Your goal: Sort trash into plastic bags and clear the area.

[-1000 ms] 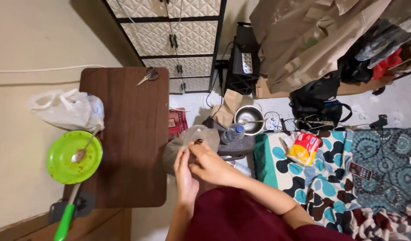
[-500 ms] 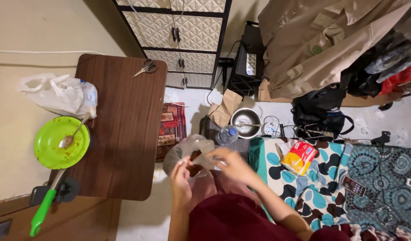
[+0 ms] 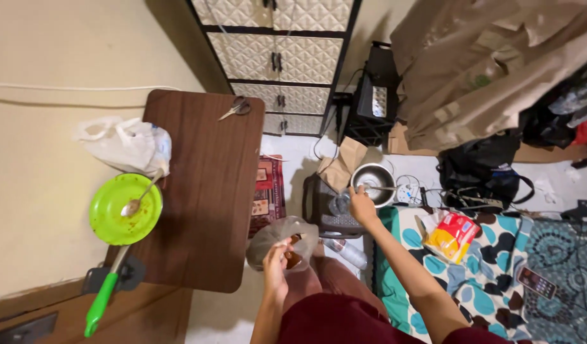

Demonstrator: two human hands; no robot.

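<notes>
A patterned bedspread (image 3: 497,255) in teal, black and white fills the lower right, and a pile of beige and tan clothing (image 3: 491,70) is seen at the upper right above a black bag (image 3: 491,172). A cabinet (image 3: 274,57) with quilted cream panels and dark frames stands at the top. To the left, a dark brown wooden table (image 3: 204,191) is set against a cream wall; on it lie a white plastic bag (image 3: 128,143), a lime-green plate (image 3: 124,209) with a spoon (image 3: 139,199) resting in it, and a pair of scissors (image 3: 236,108) near the far edge. A green-handled tool (image 3: 102,302) is seen just off the table's near corner.

A clear plastic bag (image 3: 277,239) with something brown inside is held up in front of the person's lap, beside the table's near right corner. It is gripped by the left hand (image 3: 275,261), whose fingers are closed around the bag's lower edge — the bag is pinched firmly.

The right hand (image 3: 362,205) is stretched forward over a dark stool (image 3: 325,204), beside a steel bowl (image 3: 373,183) on the floor. Its fingers are curled — something small appears to be touched or held near the bowl's rim, though what it is cannot be told. A red and yellow snack packet (image 3: 451,234) lies on the bedspread, and a phone (image 3: 535,282) lies further right.
</notes>
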